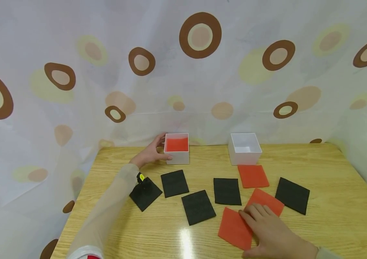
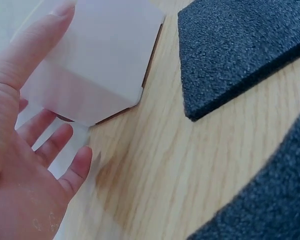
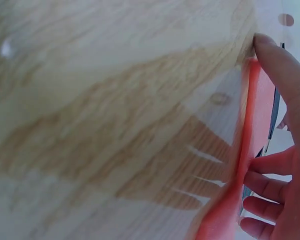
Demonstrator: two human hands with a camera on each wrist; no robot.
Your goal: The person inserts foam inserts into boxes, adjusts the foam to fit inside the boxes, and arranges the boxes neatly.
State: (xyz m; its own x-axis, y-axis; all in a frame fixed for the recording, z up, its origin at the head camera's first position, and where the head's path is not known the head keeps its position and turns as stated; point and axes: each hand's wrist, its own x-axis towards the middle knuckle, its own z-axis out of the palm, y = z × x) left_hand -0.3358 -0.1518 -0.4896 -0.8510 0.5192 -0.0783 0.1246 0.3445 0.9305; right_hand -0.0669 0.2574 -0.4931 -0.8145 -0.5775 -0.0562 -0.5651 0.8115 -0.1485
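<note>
My left hand (image 1: 151,153) holds the left side of a white box (image 1: 178,158), thumb across the front wall and fingers around the left rear side. In the left wrist view, the thumb overlaps the pale wall and some fingers hang loosely by the lower edge. A red square (image 1: 177,144) shows inside that box. My right hand (image 1: 269,230) is spread over the right edge of a red foam square (image 1: 233,230), fingertips touching it and thumb apart near its corner. Those fingers partly cover a second red square (image 1: 267,199) just behind.
Another white box (image 1: 245,154) stands at the back right, a red square (image 1: 253,176) lying in front of it. Several black foam squares (image 1: 198,207) are spread over the wooden table (image 1: 151,233). A patterned curtain (image 1: 170,90) hangs behind the table.
</note>
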